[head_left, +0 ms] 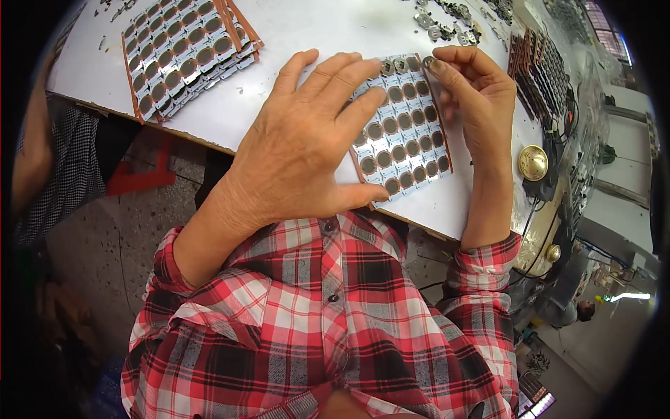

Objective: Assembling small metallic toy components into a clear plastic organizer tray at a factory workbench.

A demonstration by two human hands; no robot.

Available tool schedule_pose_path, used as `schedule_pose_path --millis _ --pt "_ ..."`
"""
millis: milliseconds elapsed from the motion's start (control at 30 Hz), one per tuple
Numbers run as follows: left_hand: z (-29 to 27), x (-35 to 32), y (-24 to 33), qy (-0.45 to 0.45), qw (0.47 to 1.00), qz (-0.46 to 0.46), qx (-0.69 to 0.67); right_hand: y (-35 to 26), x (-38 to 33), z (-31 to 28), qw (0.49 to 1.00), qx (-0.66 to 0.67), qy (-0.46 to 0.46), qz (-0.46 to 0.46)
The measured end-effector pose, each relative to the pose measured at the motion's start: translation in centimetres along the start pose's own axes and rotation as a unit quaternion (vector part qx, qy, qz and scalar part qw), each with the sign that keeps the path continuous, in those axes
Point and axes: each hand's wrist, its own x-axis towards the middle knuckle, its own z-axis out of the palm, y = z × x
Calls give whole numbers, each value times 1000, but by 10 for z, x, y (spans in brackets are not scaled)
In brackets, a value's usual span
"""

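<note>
Perforated sheet of round metal discs [405, 133] lies flat on white table [307, 35], near front edge. Left hand [307, 146] spread, palm down, pressing sheet's left part. Right hand [474, 98] pinching small disc [428, 62] at sheet's top right corner. Stack of similar sheets [185, 52] well apart, upper left. Brass bell [533, 162] just right of right hand. Loose metal parts [447, 17] at far edge.

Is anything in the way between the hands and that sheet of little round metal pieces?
No. The left hand lies flat on the sheet of round metal pieces, and the right hand pinches its top right corner.
</note>
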Motion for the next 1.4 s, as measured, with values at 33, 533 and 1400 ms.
schedule_pose_path --millis 33,533,1400 --pt "1 -1 0 -5 1000 0 3 0 0 1 1000 -4 -13 -5" --pt "-1 -2 -2 -23 1000 0 -5 4 -2 7 988 -135 -11 -69" --pt "1 5 8 8 1000 22 -11 -36 -21 -89 959 -279 -7 54"
